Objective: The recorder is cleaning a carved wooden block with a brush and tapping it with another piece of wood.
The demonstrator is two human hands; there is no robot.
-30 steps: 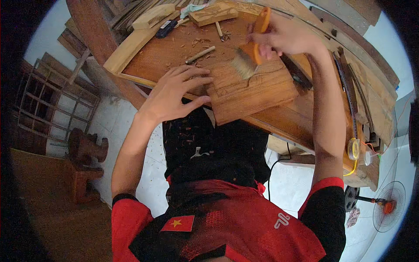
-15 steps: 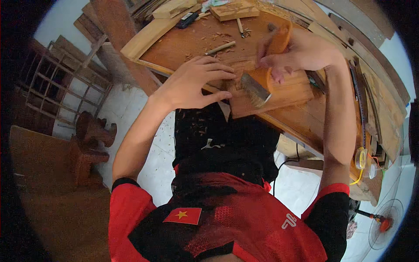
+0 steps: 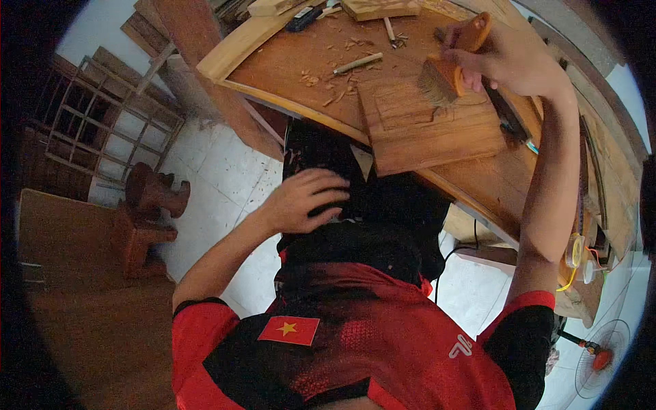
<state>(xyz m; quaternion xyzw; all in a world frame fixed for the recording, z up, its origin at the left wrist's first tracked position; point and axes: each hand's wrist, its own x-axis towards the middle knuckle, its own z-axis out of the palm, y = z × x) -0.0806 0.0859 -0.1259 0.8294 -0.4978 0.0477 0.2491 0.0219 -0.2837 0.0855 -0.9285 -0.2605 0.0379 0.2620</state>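
Note:
A flat brush with an orange handle is gripped in my right hand, its bristles down at the far part of a brown wooden board. Lines that look carved run across the board, which lies at the table's near edge and juts a little past it. My left hand is off the table, above my lap, with its fingers apart and nothing in them. Beyond the board's left corner lies a thin light-coloured rod, with wood shavings scattered around it.
A second slim tool and a black box-like object lie farther back, near wood blocks. Right of the board is a dark slender object. A wooden post rises at the left; a fan stands lower right.
My left hand has left the board and drawn back over my lap. My right hand has carried the brush away from me and to the right. The whole view has shifted slightly.

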